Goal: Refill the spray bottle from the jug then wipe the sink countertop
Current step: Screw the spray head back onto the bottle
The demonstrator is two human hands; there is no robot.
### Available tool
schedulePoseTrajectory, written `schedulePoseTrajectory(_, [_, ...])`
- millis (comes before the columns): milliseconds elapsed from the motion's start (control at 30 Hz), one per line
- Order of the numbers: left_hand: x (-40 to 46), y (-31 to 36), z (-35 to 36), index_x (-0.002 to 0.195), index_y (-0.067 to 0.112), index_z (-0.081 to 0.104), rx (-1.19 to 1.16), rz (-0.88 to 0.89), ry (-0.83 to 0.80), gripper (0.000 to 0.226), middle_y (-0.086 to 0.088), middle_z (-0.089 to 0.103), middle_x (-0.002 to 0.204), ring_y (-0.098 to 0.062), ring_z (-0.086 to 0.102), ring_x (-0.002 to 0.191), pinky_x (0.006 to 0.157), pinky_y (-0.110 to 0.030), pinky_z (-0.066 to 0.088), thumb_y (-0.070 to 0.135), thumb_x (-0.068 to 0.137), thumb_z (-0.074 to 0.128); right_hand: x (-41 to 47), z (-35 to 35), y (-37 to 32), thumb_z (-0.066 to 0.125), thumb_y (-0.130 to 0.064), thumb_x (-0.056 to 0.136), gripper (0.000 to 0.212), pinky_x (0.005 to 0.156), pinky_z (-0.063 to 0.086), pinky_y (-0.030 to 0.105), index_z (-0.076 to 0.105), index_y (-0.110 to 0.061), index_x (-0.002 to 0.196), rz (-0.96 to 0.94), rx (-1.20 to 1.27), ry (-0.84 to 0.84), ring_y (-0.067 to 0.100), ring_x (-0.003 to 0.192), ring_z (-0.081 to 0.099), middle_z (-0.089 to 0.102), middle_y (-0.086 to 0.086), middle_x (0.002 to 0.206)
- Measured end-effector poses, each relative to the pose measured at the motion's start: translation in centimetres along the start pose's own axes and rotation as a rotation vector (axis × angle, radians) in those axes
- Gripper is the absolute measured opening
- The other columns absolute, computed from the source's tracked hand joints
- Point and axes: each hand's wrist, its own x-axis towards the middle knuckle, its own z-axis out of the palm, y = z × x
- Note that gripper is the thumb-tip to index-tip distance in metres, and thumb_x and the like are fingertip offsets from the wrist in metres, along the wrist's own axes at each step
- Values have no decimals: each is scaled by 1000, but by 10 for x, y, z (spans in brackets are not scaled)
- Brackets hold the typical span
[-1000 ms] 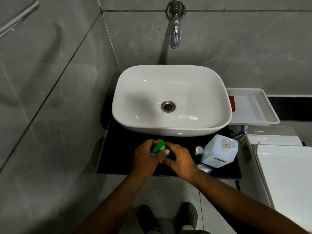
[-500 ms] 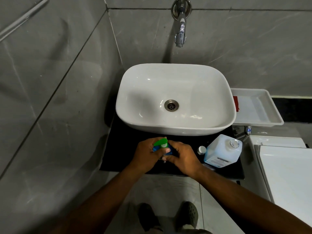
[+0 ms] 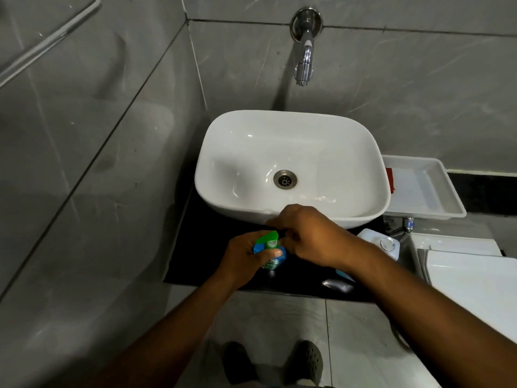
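A blue spray bottle (image 3: 275, 260) with a green trigger head (image 3: 267, 238) stands on the black countertop (image 3: 201, 247) in front of the white basin (image 3: 291, 163). My left hand (image 3: 246, 256) is wrapped around the bottle's body. My right hand (image 3: 310, 236) pinches the spray head at its right side. The clear jug (image 3: 383, 243) lies to the right, mostly hidden behind my right forearm, with its cap facing up.
A chrome tap (image 3: 305, 60) juts from the tiled wall above the basin. A white tray (image 3: 425, 189) holding a red item (image 3: 390, 180) sits to the right. A white toilet lid (image 3: 470, 281) fills the lower right. My shoes (image 3: 302, 362) stand on the floor below.
The camera has shifted, so the scene sits further right. My right hand has risen a little and now covers more of the jug; both hands stay on the spray bottle.
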Motion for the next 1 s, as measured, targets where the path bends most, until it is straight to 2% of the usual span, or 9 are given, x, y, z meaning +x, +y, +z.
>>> schedulePoseTrajectory(67, [-2,3,-1,77,34,72,39,15,-39,25,13,72,74,-1,67,74,66,-13,53,10,72,73,7,-3,-11,63,-15,82,36,80,50,41,66,-20,118,-24,-84,-111,28,94,59,60,13,101])
schedulePoseTrajectory(133, [-4,5,-2,73,32,71,59,10,-48,15,14,72,71,0,67,69,61,-14,52,18,69,71,11,-3,-15,62,-13,83,36,79,50,42,67,-20,117,-33,-133,-166,28,93,58,59,13,100])
schedulePoseTrajectory(200, [-3,4,-3,78,25,71,64,6,-42,10,4,74,76,-5,68,74,66,-20,55,23,68,71,12,-4,-18,63,-9,81,36,79,49,41,68,-19,115,-60,-144,-182,28,93,58,61,12,100])
schedulePoseTrajectory(267, [-2,2,-3,83,17,70,88,14,-49,18,-9,73,84,-11,68,80,76,-33,56,27,68,72,11,-5,-18,65,-7,80,32,78,50,41,71,-18,109,-98,-138,-191,26,91,59,63,11,97])
schedulePoseTrajectory(333, [-2,3,-3,83,17,70,81,20,-56,18,-12,73,86,-12,67,82,82,-39,55,26,68,73,10,-5,-18,67,-6,78,28,78,50,40,73,-15,104,-116,-127,-194,24,89,60,64,9,96])
schedulePoseTrajectory(467, [-4,5,-3,76,34,69,97,18,-45,12,1,71,82,-9,66,81,81,-36,55,30,65,73,10,-4,-19,70,-6,78,27,81,50,39,73,-14,104,-120,-130,-211,22,93,61,65,6,100])
schedulePoseTrajectory(667, [-6,8,-4,75,34,68,116,28,-54,11,6,71,80,-6,66,79,76,-30,55,27,69,75,9,-4,-21,70,-3,76,30,80,51,39,73,-16,103,-121,-143,-205,20,93,62,66,4,102])
schedulePoseTrajectory(900, [-4,6,-5,83,24,69,123,9,-43,13,-6,73,89,-19,70,87,84,-41,57,19,73,76,7,-1,-19,71,-3,75,31,79,52,40,72,-16,104,-151,-181,-185,21,92,62,66,4,103])
schedulePoseTrajectory(1000, [-2,3,-8,98,23,69,128,-3,-78,28,-6,73,101,-19,68,97,91,-42,55,20,72,77,4,6,-11,69,-2,76,39,80,53,35,69,-19,110,-155,-120,-115,19,95,61,66,5,105])
